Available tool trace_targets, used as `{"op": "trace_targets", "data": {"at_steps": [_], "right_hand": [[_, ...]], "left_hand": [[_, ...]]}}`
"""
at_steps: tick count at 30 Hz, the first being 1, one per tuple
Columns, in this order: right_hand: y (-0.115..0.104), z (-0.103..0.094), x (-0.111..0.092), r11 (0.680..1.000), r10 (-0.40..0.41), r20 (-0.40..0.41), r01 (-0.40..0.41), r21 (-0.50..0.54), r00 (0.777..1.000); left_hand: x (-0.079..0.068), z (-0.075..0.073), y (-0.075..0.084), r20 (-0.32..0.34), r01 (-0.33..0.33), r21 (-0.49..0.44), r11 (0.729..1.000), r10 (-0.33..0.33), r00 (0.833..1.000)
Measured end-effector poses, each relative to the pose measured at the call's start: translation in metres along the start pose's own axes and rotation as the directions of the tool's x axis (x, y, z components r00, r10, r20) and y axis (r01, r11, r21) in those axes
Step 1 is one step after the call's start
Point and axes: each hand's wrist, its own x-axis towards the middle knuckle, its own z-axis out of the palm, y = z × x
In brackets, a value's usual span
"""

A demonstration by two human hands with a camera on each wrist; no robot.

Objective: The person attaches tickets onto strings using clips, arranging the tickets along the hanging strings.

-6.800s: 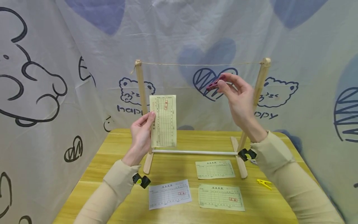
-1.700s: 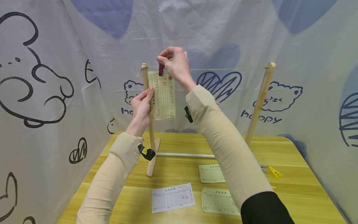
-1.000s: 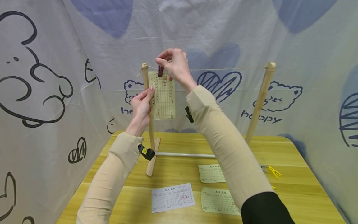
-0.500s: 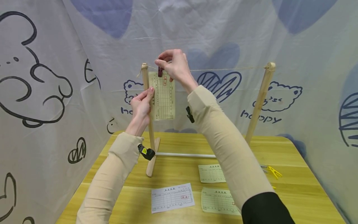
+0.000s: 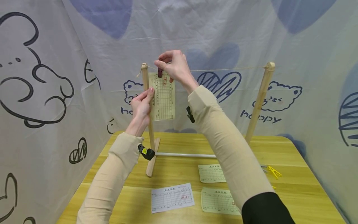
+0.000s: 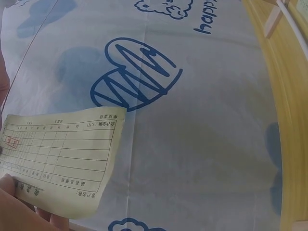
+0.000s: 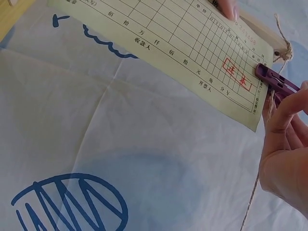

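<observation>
A pale yellow receipt slip [image 5: 164, 102] with a red stamp hangs upright beside the left post, its top edge close to the string [image 5: 223, 69]. My left hand [image 5: 140, 104] pinches its left edge, thumb in front. At the slip's top, my right hand [image 5: 176, 67] pinches a dark purple clothespin [image 5: 160, 72]. In the right wrist view the clothespin [image 7: 276, 79] overlaps the slip's edge near the stamp, and the string [image 7: 250, 204] runs past the fingers. The left wrist view shows the slip [image 6: 62, 159] and part of the left hand [image 6: 21, 211].
A wooden frame with a left post [image 5: 146, 81], a right post [image 5: 260, 102] and a white crossbar [image 5: 184, 155] stands on the table [image 5: 126, 186]. Below lie a white slip [image 5: 172, 198] and two yellowish slips, one nearer [image 5: 219, 200]. Yellow clothespins [image 5: 274, 172] lie at right, partly behind my sleeve.
Since the oldest frame, both hands have raised the slip and brought the clothespin left onto its top edge at the string. Over the last second, the right hand has dipped slightly.
</observation>
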Motion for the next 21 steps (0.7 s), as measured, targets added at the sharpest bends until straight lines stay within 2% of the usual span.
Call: {"op": "trace_targets", "data": {"at_steps": [13,17,21], "right_hand": [[0.0036,-0.0028,-0.0021,1.000,0.015,0.042,-0.016,0.024,0.999],[0.0048,-0.0055,-0.0040,0.999,0.019,0.048,-0.022,0.049,0.999],[0.0079,-0.0097,-0.0082,0.997,0.006,0.034,-0.009,0.083,0.999]], "left_hand": [[-0.0014,-0.0025,-0.0019,0.011,0.014,-0.021,1.000,-0.014,1.000],[-0.0050,-0.0049,-0.0033,-0.017,-0.025,0.024,0.999,0.025,1.000],[-0.0097,-0.0094,-0.0072,-0.042,-0.093,0.089,0.992,0.097,0.994]]}}
